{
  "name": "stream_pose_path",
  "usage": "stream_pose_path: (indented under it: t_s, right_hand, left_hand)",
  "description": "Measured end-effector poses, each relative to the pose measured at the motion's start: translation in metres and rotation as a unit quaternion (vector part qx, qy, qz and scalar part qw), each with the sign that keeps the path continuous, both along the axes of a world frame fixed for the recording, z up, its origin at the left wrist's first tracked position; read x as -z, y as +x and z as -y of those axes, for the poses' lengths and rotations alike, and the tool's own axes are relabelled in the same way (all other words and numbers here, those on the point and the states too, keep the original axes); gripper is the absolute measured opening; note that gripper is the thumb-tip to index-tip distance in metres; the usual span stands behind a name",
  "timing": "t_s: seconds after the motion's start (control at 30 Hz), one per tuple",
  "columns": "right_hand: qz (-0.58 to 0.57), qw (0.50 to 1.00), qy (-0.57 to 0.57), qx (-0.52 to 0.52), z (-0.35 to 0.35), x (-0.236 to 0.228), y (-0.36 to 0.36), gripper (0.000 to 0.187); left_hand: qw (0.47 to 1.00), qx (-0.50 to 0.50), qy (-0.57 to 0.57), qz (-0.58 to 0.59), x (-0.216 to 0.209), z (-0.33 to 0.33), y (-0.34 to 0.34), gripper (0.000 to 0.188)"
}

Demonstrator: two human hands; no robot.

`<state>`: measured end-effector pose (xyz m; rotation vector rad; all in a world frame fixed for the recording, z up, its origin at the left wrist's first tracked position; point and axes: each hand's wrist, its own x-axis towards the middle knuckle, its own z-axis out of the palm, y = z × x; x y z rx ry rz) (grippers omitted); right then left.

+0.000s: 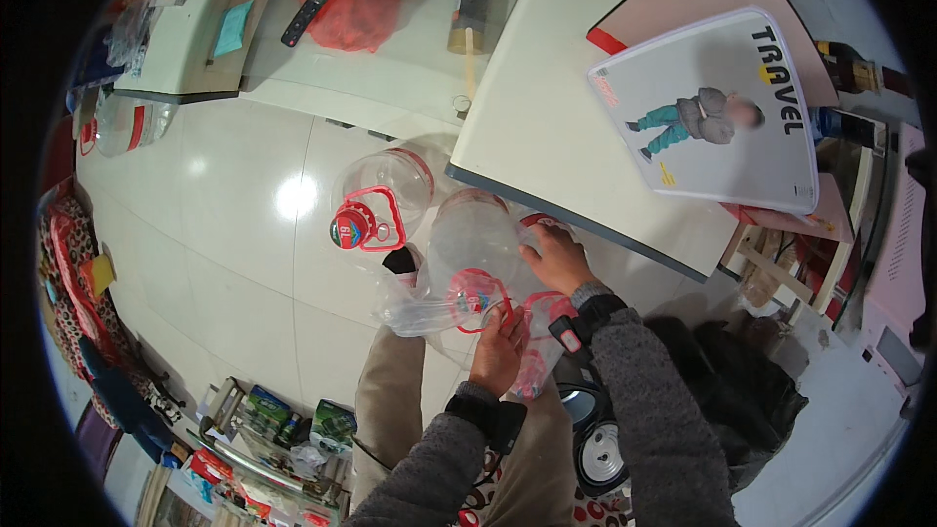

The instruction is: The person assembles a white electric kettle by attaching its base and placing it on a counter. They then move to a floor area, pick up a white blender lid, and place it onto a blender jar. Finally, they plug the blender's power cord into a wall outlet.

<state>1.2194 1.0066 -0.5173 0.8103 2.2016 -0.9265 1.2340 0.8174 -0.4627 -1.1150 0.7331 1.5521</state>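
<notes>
A large clear plastic bottle (pixel 467 234) with a red cap and handle stands before me, with a clear plastic bag (pixel 415 315) draped over its cap end. My left hand (pixel 496 356) is closed at the red handle, pinching the thin bag there. To its right, my right hand (pixel 558 262) rests against the side of the bottle, thumb and fingers apart; its fingertips are partly hidden. A second clear bottle (pixel 408 176) with a red cap and handle stands just beyond, to the left. More clear plastic with red parts (pixel 540 332) lies between my forearms.
A white cabinet (pixel 547 68) with a grey edge and a printed board (pixel 717 117) on top is at the right. Beyond the bottles, a low glass-topped stand (pixel 410 68) holds a red bag and a remote control (pixel 312 8). A black bag (pixel 722 400) lies right of my forearm.
</notes>
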Motion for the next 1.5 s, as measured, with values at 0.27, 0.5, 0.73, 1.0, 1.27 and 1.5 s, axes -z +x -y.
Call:
stream_pose_path:
  t_s: [0.27,0.5,0.73,1.0,1.27,1.5]
  right_hand:
    - [-0.034,0.996,0.082,0.005,0.017,0.013,0.007,0.049]
    - [0.000,0.995,0.096,-0.006,0.023,0.022,-0.018,0.043]
    - [0.028,0.994,0.105,-0.016,0.022,0.020,-0.013,0.040]
    - [0.042,0.997,0.056,-0.034,0.006,0.011,-0.019,0.040]
    - [0.000,0.996,0.085,-0.036,0.001,0.010,-0.028,0.039]
    - [0.015,0.998,0.068,-0.007,0.001,0.002,-0.042,0.045]
  left_hand:
    - [0.998,-0.049,-0.001,0.032,0.005,0.012,-0.010,0.037]
    - [0.981,-0.181,0.064,0.033,0.061,0.044,0.008,0.027]
    - [0.992,-0.119,0.028,-0.019,0.056,0.041,-0.008,0.039]
    - [0.994,-0.110,0.017,0.007,0.057,0.043,-0.012,0.036]
    - [0.992,-0.113,0.057,0.004,0.058,0.030,-0.030,0.038]
    - [0.993,-0.099,0.054,-0.040,0.039,0.008,-0.052,0.043]
